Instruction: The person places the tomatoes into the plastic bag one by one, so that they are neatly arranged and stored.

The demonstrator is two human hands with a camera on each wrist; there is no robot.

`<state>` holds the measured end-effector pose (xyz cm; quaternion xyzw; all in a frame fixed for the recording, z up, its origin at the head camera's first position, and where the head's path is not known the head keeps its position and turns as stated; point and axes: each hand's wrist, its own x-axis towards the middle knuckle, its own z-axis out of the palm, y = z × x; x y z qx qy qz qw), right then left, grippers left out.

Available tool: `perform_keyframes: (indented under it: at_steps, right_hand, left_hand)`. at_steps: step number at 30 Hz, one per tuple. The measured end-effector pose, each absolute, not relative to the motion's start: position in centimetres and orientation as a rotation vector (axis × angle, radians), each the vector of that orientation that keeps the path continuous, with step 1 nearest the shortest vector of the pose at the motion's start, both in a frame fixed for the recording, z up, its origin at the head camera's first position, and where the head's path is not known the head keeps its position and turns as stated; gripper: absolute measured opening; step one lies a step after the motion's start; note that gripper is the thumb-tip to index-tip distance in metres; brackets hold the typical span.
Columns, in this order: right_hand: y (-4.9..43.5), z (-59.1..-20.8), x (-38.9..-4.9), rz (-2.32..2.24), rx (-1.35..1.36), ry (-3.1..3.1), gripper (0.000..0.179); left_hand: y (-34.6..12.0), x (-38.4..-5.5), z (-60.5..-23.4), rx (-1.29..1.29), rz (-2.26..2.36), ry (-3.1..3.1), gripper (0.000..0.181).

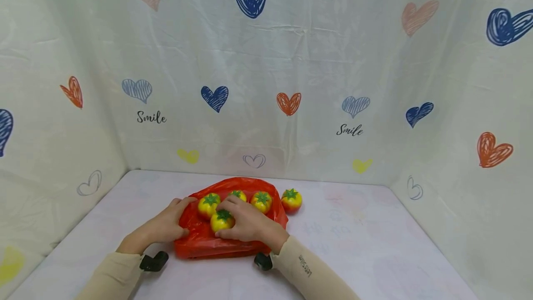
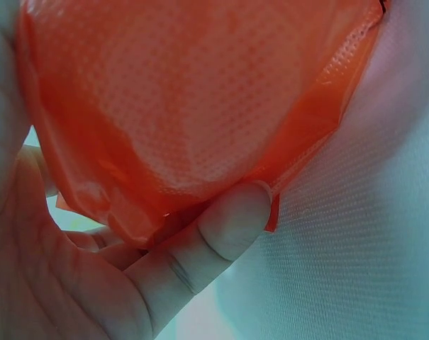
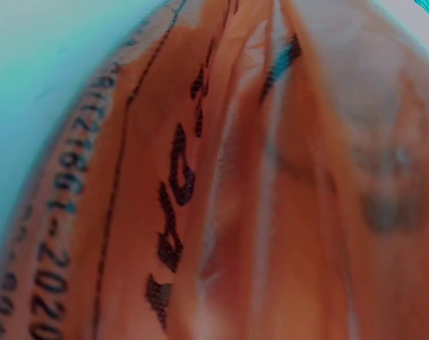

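Note:
A red plastic bag (image 1: 200, 247) lies spread on the table with its mouth up, several yellow-red tomatoes with green star-shaped tops inside. My left hand (image 1: 168, 223) holds the bag's left side; in the left wrist view the thumb (image 2: 232, 223) lies along the red plastic (image 2: 179, 92). Reaching in from the right, my right hand (image 1: 247, 221) grips the front tomato (image 1: 221, 221), thumb at its near side and fingers over the top. Behind it sit a left tomato (image 1: 209, 205) and a right tomato (image 1: 261, 202). Printed bag plastic (image 3: 150, 212) fills the right wrist view, hiding that hand.
One more tomato (image 1: 292, 201) stands on the white table (image 1: 354, 244), just outside the bag's right edge. A white curtain (image 1: 266, 59) with printed hearts encloses the back and sides. Dark wrist cameras (image 1: 154, 261) sit at both cuffs, near the bag's front.

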<state>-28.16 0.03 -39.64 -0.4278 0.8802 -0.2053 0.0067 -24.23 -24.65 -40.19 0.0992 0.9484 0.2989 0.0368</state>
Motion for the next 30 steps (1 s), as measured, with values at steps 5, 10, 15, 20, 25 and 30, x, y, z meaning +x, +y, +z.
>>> perform_keyframes:
  at_steps: [5,10,15,20,25,30]
  right_hand:
    - [-0.1,-39.91,-28.22,-0.629,-1.352,2.764,0.05]
    - [-0.09,-40.1,-28.23,-0.618,-1.339,2.766,0.05]
    - [-0.06,-40.27,-28.33,-0.606,-1.329,2.773,0.051]
    - [-0.01,-40.33,-28.36,-0.585,-1.324,2.781,0.052]
    - [0.04,-40.36,-28.35,-0.578,-1.322,2.783,0.052]
    - [0.14,-40.27,-28.35,-0.584,-1.317,2.77,0.053]
  left_hand:
    - [-24.7,-24.23,-40.21,0.31,0.917,2.915,0.08]
    - [-24.77,-24.36,-40.33,0.311,0.921,2.913,0.081]
    - [-24.79,-24.42,-40.42,0.312,0.929,2.909,0.081]
    - [-24.79,-24.42,-40.44,0.305,0.925,2.909,0.081]
    - [-24.73,-24.33,-40.42,0.308,0.929,2.914,0.08]
    - [-24.7,-24.27,-40.36,0.305,0.934,2.913,0.081]
